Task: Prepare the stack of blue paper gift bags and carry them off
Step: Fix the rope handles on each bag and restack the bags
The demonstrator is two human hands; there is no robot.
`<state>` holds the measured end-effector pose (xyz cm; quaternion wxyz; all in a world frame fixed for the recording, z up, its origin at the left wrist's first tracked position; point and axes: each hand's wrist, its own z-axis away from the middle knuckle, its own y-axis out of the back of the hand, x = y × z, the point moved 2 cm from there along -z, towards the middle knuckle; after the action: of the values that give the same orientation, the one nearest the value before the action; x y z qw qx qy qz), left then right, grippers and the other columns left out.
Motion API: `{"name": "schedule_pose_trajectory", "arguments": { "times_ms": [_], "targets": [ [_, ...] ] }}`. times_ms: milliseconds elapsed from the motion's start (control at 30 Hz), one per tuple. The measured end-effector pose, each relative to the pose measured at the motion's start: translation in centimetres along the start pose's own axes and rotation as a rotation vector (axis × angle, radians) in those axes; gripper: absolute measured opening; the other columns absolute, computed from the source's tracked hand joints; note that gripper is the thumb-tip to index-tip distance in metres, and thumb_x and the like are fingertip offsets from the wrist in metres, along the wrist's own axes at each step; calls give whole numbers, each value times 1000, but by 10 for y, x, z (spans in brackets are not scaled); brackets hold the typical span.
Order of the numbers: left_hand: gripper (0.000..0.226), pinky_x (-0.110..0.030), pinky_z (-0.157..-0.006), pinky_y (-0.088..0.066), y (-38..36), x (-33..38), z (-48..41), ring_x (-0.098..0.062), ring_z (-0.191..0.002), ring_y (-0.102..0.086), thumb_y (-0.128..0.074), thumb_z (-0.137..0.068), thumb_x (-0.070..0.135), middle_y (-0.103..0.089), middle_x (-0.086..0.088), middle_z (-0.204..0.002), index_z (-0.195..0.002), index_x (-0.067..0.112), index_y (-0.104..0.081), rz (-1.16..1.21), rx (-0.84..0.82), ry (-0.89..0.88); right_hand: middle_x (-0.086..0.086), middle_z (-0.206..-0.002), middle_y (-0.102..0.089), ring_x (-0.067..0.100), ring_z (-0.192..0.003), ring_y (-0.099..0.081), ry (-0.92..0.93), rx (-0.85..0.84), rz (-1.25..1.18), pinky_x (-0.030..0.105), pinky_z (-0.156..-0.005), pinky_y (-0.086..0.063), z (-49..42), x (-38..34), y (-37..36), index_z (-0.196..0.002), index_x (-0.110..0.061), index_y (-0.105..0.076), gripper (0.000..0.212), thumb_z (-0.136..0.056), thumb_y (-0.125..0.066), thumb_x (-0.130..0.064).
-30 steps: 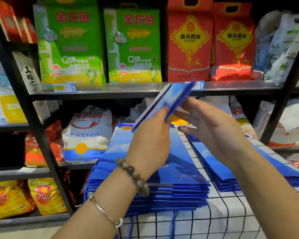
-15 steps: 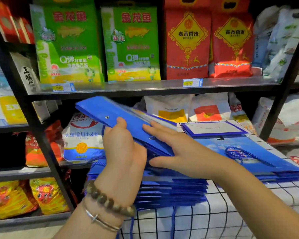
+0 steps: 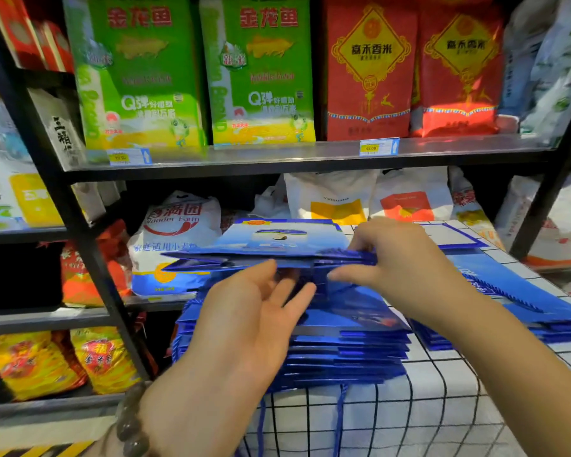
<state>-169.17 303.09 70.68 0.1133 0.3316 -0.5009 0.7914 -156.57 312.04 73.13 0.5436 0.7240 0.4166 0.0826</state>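
1 head camera looks forward and down, close above the bag stack.

Held bag: lowered from shelf height, now level just above the stack at the table's left edge.
Left hand: grip released, fingers straight beneath the bag.
Right hand: was flat on top, now pinches the right end.

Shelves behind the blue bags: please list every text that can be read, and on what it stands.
"金龙鱼", "Q弹": green bags
"嘉禾香米": red bags
"45.00": right price tag
"Wonder Farm": white sack
Left price tag and small print: blurred, unreadable.
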Motion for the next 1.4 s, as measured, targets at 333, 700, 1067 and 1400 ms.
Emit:
{"name": "schedule_pose_trajectory", "arguments": {
  "times_ms": [333, 700, 1067, 1400],
  "targets": [
    [16, -30, -76, -58, 1, 6, 7, -13, -81, -71, -68, -72, 16, -74, 0, -91, -88, 20, -68, -1025, -379, -114, 0, -80, -49, 13, -39, -46, -176, 7, -733, 21, -37, -42, -2, 18, 19, -91, -28, -59, 46, -75, -59, 15],
    [34, -26, -66, -35, -16, -9, -7, -13, -96, -53, -51, -85, 56, -60, 8, -92, -114, 39, -56, -2059, -256, -762, 1, -70, -51, 6, -37, -43, -353, -41, -1255, 14, -34, -34, -3, 15, 21, -94, -14, -61, 34, -82, -48, 14],
    [42, -14, -38, -31, -39, 30, -35, -7, -35, -36, -54, -91, 29, -43, 4, -37, -51, 15, -56, -1399, -262, -568, -11, -43, -39, 7, -42, -32, -239, 409, -833, 16, -42, -29, 3, 20, 10, -61, -17, -49, 28, -85, -62, -21],
    [37, -9, -34, -14, -56, 63, -47, -7, -29, -17, -49, -93, 27, -35, 5, -35, -58, 15, -48, -1081, -316, -275, -3, -65, -60, 5, -57, -49, -27, -408, -313, 13, -52, -36, -12, -28, -32, -83, -13, -69, 25, -78, -69, -37]
  ]
}}
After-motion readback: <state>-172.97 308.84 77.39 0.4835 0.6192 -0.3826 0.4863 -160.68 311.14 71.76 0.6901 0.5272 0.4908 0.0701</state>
